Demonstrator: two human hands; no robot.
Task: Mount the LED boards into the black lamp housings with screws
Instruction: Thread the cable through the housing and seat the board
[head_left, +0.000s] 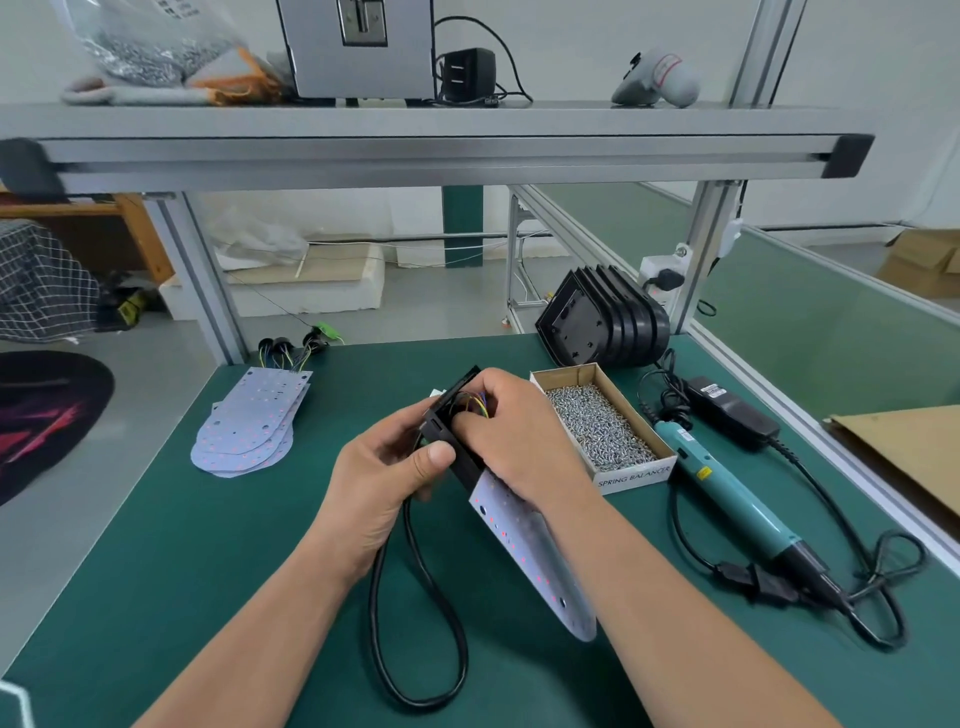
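LED board was up off the green table, held in the middle of it. Its long axis ran from the housing down toward the person, rounded end nearest, and the whole thing was tilted. A black cable hung from the housing and looped on the mat in front, with plenty of bare mat either side of the loop.

Left hand gripped the housing from the left, thumb pressed on its near face. Right hand was curled over the top of it, fingers tucked in by the coloured wires. Couldn't tell if it was actually pinching them.

Just right of the hands sat the box of screws, and beside that the teal screwdriver lay close to the right edge rail, so that side was tight. Left side was roomier: the pile of spare boards was well apart from the hands. At the far edge stood the stack of spare housings, with a shelf overhead.
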